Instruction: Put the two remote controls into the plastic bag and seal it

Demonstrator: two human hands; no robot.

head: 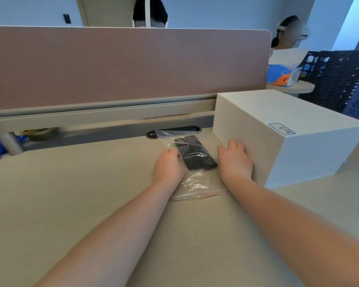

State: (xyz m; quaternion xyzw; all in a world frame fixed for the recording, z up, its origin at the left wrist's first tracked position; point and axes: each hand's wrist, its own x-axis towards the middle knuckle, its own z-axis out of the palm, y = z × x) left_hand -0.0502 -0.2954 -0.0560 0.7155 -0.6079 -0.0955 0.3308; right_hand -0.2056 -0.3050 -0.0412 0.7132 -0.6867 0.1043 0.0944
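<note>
your two remote controls [195,154] lie side by side inside the clear plastic bag [192,179], which rests flat on the desk [81,193] between your hands, just beside the white box [278,131]. the loading step looks finished; sealing is what remains. the zip strip [199,195], with its red line, sits at the near end of the bag, between your forearms, and whether it is pressed closed cannot be told from here. your left hand [168,165] is curled with its fingertips on the bag's left edge, seemingly pinching the film next to the remotes. your right hand [234,160] rests loosely open and palm down, on or at the bag's right edge and against the box, gripping nothing that shows. for the next move, bring both hands back toward you to the strip and pinch along its full width, keeping the remotes pushed deep.
</note>
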